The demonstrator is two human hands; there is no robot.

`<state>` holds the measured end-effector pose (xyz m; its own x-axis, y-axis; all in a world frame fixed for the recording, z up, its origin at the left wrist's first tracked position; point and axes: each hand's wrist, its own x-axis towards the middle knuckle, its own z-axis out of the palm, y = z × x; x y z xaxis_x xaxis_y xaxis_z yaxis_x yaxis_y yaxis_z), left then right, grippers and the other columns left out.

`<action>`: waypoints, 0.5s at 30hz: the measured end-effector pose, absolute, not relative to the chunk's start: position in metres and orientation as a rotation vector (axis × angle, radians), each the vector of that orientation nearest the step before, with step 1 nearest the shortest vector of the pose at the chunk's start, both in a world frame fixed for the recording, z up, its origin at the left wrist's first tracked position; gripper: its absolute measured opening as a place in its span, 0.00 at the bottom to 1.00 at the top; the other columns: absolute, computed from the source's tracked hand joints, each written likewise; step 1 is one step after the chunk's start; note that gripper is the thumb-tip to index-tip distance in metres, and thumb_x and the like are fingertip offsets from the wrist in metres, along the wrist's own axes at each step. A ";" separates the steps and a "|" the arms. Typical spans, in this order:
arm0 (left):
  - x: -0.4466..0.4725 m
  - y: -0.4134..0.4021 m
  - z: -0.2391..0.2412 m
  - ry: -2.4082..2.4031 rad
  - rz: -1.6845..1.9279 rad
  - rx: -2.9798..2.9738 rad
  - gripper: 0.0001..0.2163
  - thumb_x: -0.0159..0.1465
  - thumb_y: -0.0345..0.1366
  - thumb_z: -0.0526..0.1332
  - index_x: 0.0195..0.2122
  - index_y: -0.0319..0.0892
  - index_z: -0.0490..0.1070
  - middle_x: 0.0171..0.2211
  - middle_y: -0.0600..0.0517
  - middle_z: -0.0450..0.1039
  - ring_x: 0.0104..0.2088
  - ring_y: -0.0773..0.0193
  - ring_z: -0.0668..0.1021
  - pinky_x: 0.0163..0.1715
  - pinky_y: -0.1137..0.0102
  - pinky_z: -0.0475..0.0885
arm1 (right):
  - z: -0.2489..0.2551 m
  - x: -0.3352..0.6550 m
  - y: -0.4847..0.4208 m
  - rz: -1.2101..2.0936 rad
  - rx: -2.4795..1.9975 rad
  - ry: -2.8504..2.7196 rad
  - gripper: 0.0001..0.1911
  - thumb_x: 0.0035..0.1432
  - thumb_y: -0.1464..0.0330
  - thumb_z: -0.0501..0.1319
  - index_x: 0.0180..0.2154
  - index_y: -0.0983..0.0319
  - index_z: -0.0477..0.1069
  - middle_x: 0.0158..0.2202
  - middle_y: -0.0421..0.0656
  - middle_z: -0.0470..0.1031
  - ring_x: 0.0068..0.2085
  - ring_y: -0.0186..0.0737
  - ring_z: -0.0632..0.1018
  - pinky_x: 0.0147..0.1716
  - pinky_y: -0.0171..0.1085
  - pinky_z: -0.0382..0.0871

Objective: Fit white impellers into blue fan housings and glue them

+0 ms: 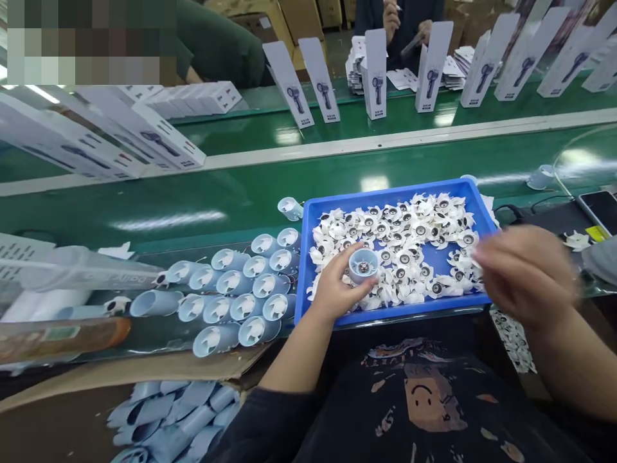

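Observation:
Over the blue tray (pixel 385 193), my left hand (pixel 335 289) is wrapped round a light-blue fan housing (pixel 364 265). Its open end faces up, and a small motor hub shows inside. Beneath and around it in the tray lie many white fan blades (pixel 400 273) with dark round centres. My right hand (pixel 533 273) is at the tray's right edge, smeared by motion. Its fingers look drawn together, but I cannot tell whether anything is between them. Left of the tray stand rows of light-blue housings (pixel 216 337) with white blades inside.
White printed boxes (pixel 376 77) stand along the green conveyor (pixel 231 199). A carton (pixel 48 418) of loose blue housings is at lower left. Bottles (pixel 62 337) lie at left. A phone (pixel 600 209) rests at right. Co-workers (pixel 402 32) sit across the line.

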<state>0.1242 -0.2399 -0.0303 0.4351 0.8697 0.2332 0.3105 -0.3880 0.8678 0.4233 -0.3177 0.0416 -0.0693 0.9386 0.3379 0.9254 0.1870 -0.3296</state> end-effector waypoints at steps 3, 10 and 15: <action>0.127 -0.239 -0.026 0.885 0.837 2.036 0.26 0.57 0.42 0.67 0.57 0.46 0.67 0.54 0.44 0.74 0.56 0.48 0.75 0.57 0.52 0.70 | 0.029 0.414 -0.271 0.072 -1.976 -2.105 0.16 0.65 0.72 0.56 0.54 0.64 0.69 0.56 0.51 0.67 0.56 0.48 0.70 0.58 0.54 0.65; 0.126 -0.240 -0.025 0.866 0.725 2.033 0.31 0.54 0.36 0.65 0.60 0.47 0.61 0.58 0.44 0.69 0.58 0.47 0.72 0.60 0.52 0.67 | 0.025 0.406 -0.187 0.316 -2.433 -2.131 0.14 0.65 0.72 0.59 0.52 0.65 0.69 0.52 0.49 0.69 0.51 0.43 0.73 0.53 0.49 0.70; 0.127 -0.240 -0.022 0.922 0.745 1.893 0.28 0.51 0.37 0.68 0.54 0.44 0.63 0.53 0.43 0.71 0.52 0.49 0.75 0.55 0.54 0.70 | 0.032 0.401 -0.185 0.414 -2.468 -2.007 0.13 0.63 0.73 0.60 0.49 0.66 0.69 0.51 0.49 0.68 0.53 0.47 0.70 0.55 0.54 0.66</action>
